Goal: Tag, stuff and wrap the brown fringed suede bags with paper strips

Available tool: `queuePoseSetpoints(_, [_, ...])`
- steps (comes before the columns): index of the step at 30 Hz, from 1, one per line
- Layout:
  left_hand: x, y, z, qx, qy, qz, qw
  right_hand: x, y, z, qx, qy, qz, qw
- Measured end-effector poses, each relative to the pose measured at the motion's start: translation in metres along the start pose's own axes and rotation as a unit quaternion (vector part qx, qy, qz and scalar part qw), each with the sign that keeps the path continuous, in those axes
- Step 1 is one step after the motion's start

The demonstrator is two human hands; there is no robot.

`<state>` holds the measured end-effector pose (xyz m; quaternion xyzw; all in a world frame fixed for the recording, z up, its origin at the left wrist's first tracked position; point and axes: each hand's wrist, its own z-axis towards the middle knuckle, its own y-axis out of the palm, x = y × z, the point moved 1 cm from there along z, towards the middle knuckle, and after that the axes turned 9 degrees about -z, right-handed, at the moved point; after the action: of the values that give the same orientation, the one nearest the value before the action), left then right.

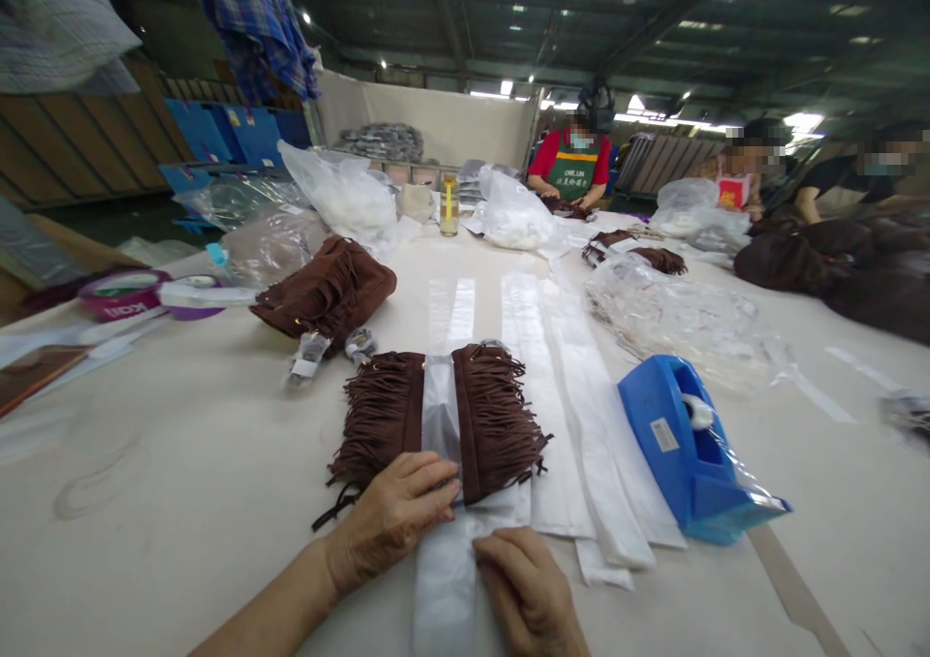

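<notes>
Two dark brown fringed suede pieces (382,405) lie side by side in front of me, fringes facing outward. A translucent plastic strip (440,410) runs down the gap between them and continues toward me. At their near edge, my left hand (399,512) has its fingers bent together over the strip; its thumb is mostly hidden. My right hand (527,589) is closed, pinching the right edge of the strip's near part, just below the suede. More white plastic strips (581,424) are spread out to the right.
A blue tape dispenser (672,444) stands on the right. Behind the work sits a brown fringed bag (341,289), left of centre. Tape rolls (123,294) lie at far left. Clear plastic bags (675,313) spread beyond the strips. A co-worker (573,158) works across the table.
</notes>
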<state>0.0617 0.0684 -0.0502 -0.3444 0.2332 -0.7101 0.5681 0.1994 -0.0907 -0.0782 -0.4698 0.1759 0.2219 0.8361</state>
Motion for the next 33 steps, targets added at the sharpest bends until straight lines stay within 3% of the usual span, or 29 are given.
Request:
queuePoseSetpoints(13, [0.008, -0.007, 0.006, -0.010, 0.000, 0.022, 1.000, -0.005, -0.002, -0.002, -0.056, -0.001, 0.035, 0.998])
queuePoseSetpoints(20, [0.007, -0.004, 0.006, 0.000, 0.000, 0.025, 1.000, -0.008, 0.007, -0.009, -0.058, 0.043, 0.050, 0.996])
queuePoseSetpoints(23, [0.008, -0.005, 0.006, -0.004, -0.005, 0.022, 1.000, -0.012, 0.003, -0.008, -0.035, 0.005, 0.023, 0.999])
queuePoseSetpoints(28, [0.008, -0.006, 0.007, -0.004, -0.008, 0.019, 1.000, -0.022, -0.011, 0.008, 0.019, -0.118, -0.023, 0.993])
queuePoseSetpoints(33, [0.009, -0.005, 0.006, -0.003, 0.004, 0.021, 1.000, -0.029, -0.021, 0.025, 0.030, -0.184, 0.016, 0.982])
